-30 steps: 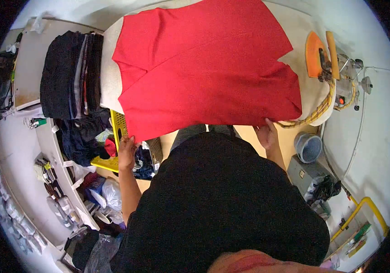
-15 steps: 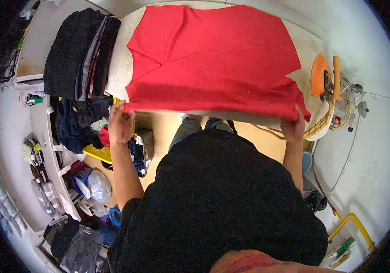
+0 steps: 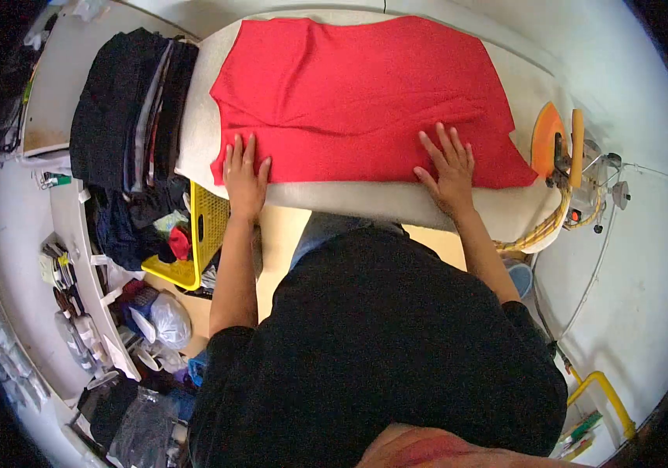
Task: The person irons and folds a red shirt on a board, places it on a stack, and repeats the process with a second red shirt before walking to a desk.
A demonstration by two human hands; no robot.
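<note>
A red garment piece (image 3: 349, 86) lies spread over the pale padded ironing board (image 3: 334, 193), with soft wrinkles across its middle. My left hand (image 3: 245, 178) rests on its near left corner, fingers spread and pointing away from me. Toward the right side of the near edge, my right hand (image 3: 449, 173) presses flat on the same cloth, fingers apart. Neither hand grips anything. An iron (image 3: 551, 144) with an orange soleplate and a wooden handle stands at the board's right end, to the right of the cloth.
Folded dark garments (image 3: 116, 109) are stacked at the board's left end. Below them is a yellow plastic basket (image 3: 208, 226) with clothes. A cord (image 3: 540, 234) wrapped in striped cloth runs along the board's right edge. A yellow pipe (image 3: 611, 390) stands at lower right.
Both hands have let go of the cloth's near corners and moved inward onto it, lying flat. The near edge, held up before, now rests on the board.
</note>
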